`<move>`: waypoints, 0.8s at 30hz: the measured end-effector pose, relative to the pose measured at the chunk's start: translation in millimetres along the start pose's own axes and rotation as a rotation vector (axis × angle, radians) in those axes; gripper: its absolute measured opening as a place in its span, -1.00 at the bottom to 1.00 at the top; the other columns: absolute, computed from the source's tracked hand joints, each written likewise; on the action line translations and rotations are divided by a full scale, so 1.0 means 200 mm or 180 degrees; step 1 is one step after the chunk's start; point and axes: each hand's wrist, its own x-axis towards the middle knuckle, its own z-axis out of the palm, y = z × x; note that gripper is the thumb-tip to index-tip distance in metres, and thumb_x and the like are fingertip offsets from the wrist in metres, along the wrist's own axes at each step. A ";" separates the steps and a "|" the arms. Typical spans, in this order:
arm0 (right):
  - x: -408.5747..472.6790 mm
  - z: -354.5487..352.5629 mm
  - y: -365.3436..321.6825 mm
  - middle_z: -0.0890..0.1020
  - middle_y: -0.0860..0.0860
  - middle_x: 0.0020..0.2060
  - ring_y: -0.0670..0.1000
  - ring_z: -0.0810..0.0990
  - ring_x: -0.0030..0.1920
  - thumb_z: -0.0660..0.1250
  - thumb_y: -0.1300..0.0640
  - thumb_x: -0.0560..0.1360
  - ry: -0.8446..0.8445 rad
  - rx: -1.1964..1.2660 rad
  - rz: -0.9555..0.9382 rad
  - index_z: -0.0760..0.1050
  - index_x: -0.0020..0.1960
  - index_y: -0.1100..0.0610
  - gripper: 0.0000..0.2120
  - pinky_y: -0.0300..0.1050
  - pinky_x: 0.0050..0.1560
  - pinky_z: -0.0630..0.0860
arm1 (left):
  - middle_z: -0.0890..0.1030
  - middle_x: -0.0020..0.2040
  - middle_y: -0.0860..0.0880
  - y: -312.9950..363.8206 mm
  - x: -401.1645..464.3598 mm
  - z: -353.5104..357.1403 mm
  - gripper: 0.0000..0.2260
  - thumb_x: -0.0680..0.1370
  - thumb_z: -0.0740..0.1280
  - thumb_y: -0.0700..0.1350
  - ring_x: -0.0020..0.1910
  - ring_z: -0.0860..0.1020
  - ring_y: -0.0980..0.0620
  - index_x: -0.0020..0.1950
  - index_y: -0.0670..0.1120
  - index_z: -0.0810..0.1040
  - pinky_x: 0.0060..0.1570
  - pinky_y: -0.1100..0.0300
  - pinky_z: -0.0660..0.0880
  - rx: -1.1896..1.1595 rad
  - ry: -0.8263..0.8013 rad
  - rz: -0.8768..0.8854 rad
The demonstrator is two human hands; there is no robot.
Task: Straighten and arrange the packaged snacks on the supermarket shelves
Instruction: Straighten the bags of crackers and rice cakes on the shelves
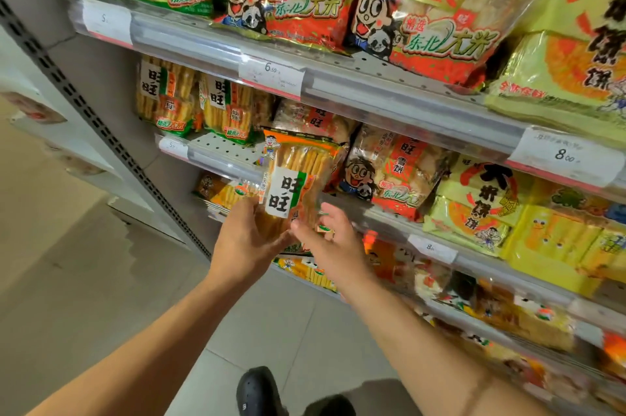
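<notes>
Closest to us, a black shoe (pixel 258 392) stands on the pale tiled floor (pixel 101 280), and our two bare forearms reach up from the bottom edge toward the shelves. Our left hand (pixel 245 243) cups the lower left side of an upright cracker pack (pixel 298 185), its grip closed on the wrapper. Our right hand (pixel 330 239) sits just beside the pack's lower right corner with the fingers spread wide; whether it touches the wrapper we cannot tell (motion blur smears the fingertips). The pack is clear plastic with an orange top band and a white label, and long golden crackers show through it. We hold it in the air in front of the middle shelf (pixel 220 153), not resting on anything.

Behind it, that shelf shows a bare strip of perforated metal, open room between two matching cracker packs (pixel 196 104) standing at the left and the red rice-cracker bags (pixel 382 175) to the right. Yellow bags (pixel 474 209) follow further right, tight together. Below our hands, a lower shelf holds more orange and yellow packets lying flat.

Farther up, the top shelf (pixel 338 77) carries large red bags (pixel 423 9) leaning over its front rail, beside green-edged cracker bags at the left. White price tags (pixel 271 77) sit along the rail edges. At the far left a slotted upright (pixel 101 131) ends the shelving, with open aisle beyond.
</notes>
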 end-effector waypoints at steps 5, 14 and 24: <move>0.02 0.04 0.02 0.37 -0.19 0.31 -0.06 0.39 0.32 0.40 -0.51 0.10 0.0097 -0.0354 0.0177 0.12 0.44 -0.21 0.02 0.04 0.25 0.45 | 0.50 -0.11 0.14 0.01 -0.02 -0.06 -0.52 0.28 0.46 0.31 -0.19 0.50 0.18 0.01 0.08 0.40 -0.33 0.23 0.43 0.0270 -0.0018 0.0256; 0.21 0.33 -0.09 0.64 -0.21 0.04 -0.14 0.61 0.05 0.52 -0.26 0.21 0.0483 -0.0245 0.0060 0.35 0.11 -0.16 -0.42 -0.02 0.08 0.53 | 0.47 0.05 0.06 -0.21 0.19 -0.28 -0.40 0.35 0.51 0.21 0.02 0.45 0.06 0.25 -0.01 0.40 -0.10 0.20 0.42 0.0468 -0.0305 0.0886; 0.47 0.81 -0.38 0.66 0.01 0.09 -0.09 0.65 0.05 0.49 0.32 0.39 0.1271 0.0377 -0.0248 0.31 0.31 0.14 -0.42 -0.06 0.16 0.56 | 0.33 0.38 -0.39 -0.42 0.84 -1.00 -0.39 0.40 0.46 -0.13 0.37 0.31 -0.39 0.39 -0.31 0.39 0.27 -0.25 0.34 0.1100 0.0338 0.2613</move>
